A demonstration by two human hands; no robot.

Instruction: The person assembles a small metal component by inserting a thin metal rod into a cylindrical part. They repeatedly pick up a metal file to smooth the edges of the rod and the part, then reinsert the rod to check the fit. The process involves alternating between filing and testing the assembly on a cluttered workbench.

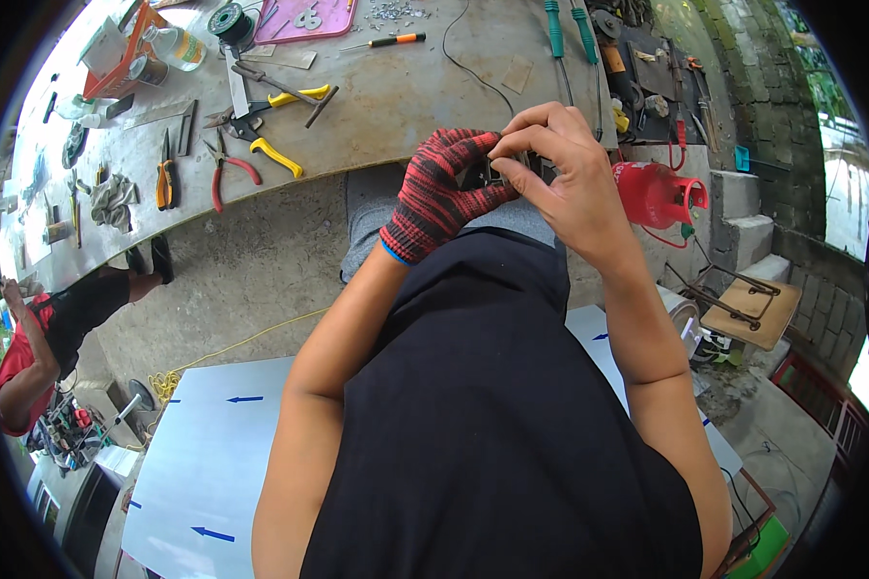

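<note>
My left hand [444, 188] wears a red and black knitted glove, its fingers curled round a small dark object [479, 176] at the near edge of the metal worktable [381, 116]. The bare right hand [574, 179] meets it from the other side, thumb and fingers pinched together over the same spot. Fingers cover most of the object, so its kind cannot be told. Left of the hands lie yellow-handled snips [246, 128], a T-shaped metal bar [321, 108], red-handled pliers [220, 169] and orange-handled pliers [166, 179].
An orange-black screwdriver [396, 40], a pink tray [333, 17] and a wire spool [230, 21] sit farther back. Two green-handled tools [556, 34] lie at right. Beside the table stands a red gas cylinder [642, 193]. A person in red [24, 367] is at far left. White panels [212, 463] lie behind me.
</note>
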